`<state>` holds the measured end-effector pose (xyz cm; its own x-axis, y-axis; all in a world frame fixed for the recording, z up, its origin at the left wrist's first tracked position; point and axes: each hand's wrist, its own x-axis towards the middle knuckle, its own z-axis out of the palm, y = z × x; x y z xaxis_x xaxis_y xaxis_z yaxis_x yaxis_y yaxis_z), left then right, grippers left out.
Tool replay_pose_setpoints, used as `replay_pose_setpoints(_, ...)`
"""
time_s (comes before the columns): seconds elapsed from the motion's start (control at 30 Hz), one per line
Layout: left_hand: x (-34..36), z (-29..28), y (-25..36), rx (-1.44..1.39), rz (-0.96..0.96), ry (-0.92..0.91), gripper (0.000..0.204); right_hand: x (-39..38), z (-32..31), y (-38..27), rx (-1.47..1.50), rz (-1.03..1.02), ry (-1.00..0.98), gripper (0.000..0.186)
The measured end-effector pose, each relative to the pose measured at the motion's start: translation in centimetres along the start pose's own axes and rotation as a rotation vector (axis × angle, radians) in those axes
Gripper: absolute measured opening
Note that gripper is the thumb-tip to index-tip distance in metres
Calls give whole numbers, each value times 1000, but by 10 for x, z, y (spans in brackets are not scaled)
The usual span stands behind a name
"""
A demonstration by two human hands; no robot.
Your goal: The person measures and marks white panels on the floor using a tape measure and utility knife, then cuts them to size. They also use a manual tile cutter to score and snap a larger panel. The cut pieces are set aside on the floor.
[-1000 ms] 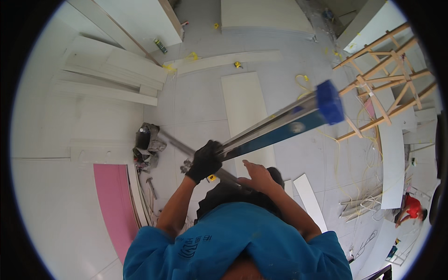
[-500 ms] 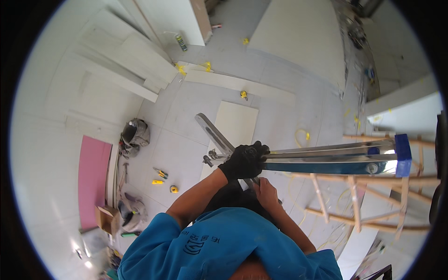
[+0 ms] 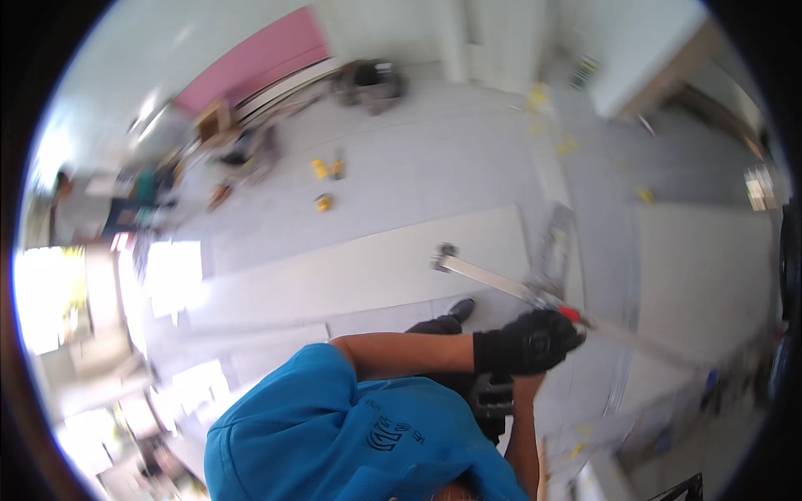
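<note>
My left hand (image 3: 530,342), in a black glove, is closed around a long metal-railed tool (image 3: 489,277) that looks like a manual tile cutter. The tool slants across the picture, with a dark crosspiece at its upper left end and a red part beside the glove. A slotted metal arm (image 3: 555,246) stands out from it, smeared by motion. My bare right forearm (image 3: 524,426) reaches up behind the glove, and the fingers of that hand are hidden. Below the tool's far end, a long pale panel (image 3: 368,267) lies on the floor.
Yellow hand tools (image 3: 323,202) lie on the floor at upper left, near a dark bucket (image 3: 372,83) and a pink panel (image 3: 255,63). Another person (image 3: 83,209) is at the far left. A large pale board (image 3: 702,259) lies to the right.
My view has swung round to the left, with blur. The tool now slants down to the right instead of lying nearly level. My right hand has become hidden behind the gloved one.
</note>
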<state>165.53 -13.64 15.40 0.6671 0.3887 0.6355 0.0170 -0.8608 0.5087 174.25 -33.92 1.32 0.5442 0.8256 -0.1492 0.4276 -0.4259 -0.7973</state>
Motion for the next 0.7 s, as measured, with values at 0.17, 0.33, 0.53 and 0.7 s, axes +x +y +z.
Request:
replay_pose_setpoints(0.17, -156, 30, -44, 175, -472, -421, 17, 122, -42, 49, 217, 562, -278, 40)
replay_pose_setpoints(0.33, -270, 128, -8, -103, -1606, -286, 28, 256, -50, 104, 133, 667, -492, 47)
replay_pose_setpoints(0.53, -270, 199, 85, -601, -1990, 24, 28, 372, -13, 187, 105, 690, -472, 49)
replay_pose_setpoints(0.7, -244, 203, 129, -840, -1991, 171, 29, 455, 49, 234, 181, 703, -392, 42)
